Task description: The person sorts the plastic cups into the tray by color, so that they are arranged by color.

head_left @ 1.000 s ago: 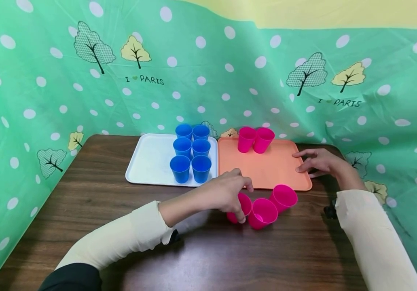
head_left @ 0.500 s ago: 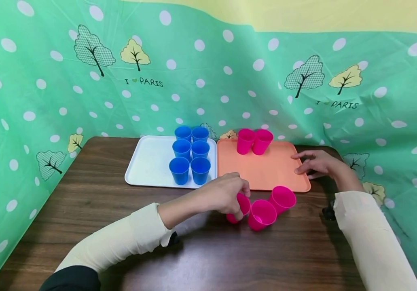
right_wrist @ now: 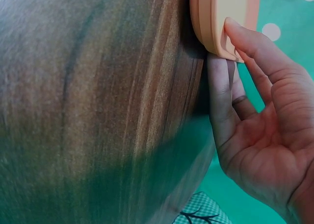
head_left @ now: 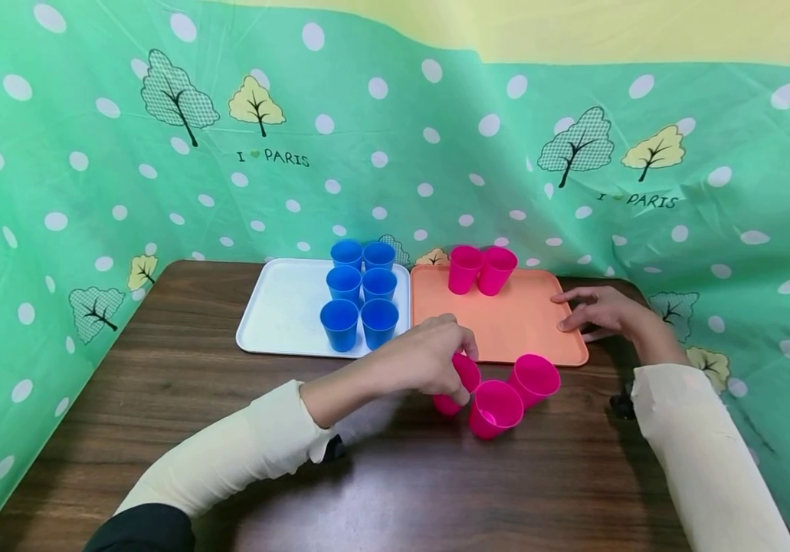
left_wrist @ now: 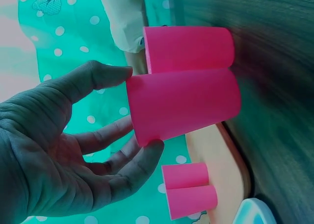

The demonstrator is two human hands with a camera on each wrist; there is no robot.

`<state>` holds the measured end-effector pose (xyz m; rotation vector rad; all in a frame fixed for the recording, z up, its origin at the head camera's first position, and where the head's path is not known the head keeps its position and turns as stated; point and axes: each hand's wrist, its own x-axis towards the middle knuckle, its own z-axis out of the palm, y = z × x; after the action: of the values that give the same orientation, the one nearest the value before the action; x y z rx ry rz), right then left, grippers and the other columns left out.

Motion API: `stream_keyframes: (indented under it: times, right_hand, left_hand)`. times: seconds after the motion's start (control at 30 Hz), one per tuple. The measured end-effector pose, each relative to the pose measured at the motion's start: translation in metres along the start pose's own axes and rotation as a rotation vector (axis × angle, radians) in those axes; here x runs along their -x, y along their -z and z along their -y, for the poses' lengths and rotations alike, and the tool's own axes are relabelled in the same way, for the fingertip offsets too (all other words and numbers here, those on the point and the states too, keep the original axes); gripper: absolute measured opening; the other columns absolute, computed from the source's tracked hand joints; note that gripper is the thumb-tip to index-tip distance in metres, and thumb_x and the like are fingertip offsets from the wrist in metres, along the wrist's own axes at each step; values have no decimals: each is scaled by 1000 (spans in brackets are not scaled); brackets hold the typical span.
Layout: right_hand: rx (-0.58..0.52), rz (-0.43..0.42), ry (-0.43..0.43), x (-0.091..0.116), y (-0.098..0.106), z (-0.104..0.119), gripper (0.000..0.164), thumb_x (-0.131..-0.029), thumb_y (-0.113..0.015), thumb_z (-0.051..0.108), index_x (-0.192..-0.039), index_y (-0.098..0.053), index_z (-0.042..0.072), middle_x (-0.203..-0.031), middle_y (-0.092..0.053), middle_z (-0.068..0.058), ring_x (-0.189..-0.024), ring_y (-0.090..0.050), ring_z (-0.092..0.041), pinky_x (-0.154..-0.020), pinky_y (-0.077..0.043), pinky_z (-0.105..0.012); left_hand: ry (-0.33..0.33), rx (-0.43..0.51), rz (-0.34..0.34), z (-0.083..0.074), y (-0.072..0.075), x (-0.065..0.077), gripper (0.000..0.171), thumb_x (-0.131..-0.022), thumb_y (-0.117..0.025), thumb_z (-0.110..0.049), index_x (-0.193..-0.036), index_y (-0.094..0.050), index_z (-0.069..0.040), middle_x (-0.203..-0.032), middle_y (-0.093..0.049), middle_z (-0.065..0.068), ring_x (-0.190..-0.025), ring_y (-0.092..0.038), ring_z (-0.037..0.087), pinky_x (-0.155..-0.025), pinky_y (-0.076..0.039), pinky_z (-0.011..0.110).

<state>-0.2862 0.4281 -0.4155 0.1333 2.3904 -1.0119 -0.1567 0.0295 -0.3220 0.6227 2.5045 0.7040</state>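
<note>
My left hand (head_left: 429, 359) pinches a pink cup (left_wrist: 184, 106) at its rim, thumb on one side and fingertips on the other. That cup is upright, just in front of the orange tray (head_left: 505, 326). Two more pink cups, a nearer one (head_left: 496, 410) and a farther one (head_left: 535, 381), stand on the table to its right. On the tray's back part, another two pink cups (head_left: 465, 272) stand side by side. With thumb on top and fingers at the side, my right hand (head_left: 604, 309) grips the tray's right edge (right_wrist: 225, 50).
A white tray (head_left: 280, 314) adjoins the orange one on the left. Several blue cups (head_left: 339, 326) stand on it in two columns. Behind the wooden table (head_left: 160, 376) hangs a green dotted cloth (head_left: 339, 69).
My left hand has closed on the left pink cup's rim and raised it slightly toward the orange tray. The right hand stays at the tray's edge.
</note>
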Motion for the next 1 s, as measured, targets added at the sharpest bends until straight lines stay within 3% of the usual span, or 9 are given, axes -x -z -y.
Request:
stream_keyframes:
  times: [0.4, 1.0]
  right_hand:
    - [-9, -3, 4, -2, 1, -4, 86, -99, -89, 28, -169, -46, 1, -97, -77, 1, -90, -79, -17, -87, -72, -40]
    - [14, -7, 14, -5, 2, -9, 87, -98, -90, 33, -169, -48, 4, -98, -81, 3, -92, -80, -18, -87, -72, -40]
  left_hand:
    - [3, -7, -45, -9, 7, -8, 59, -74, -106, -20, -125, -76, -21, -123, -67, -1, -120, -61, 14, -69, -64, 25]
    - [10, 25, -86, -9, 10, -28, 63, -79, -103, -22, -136, -76, -18, -129, -67, 1, -127, -60, 18, -72, -64, 26]
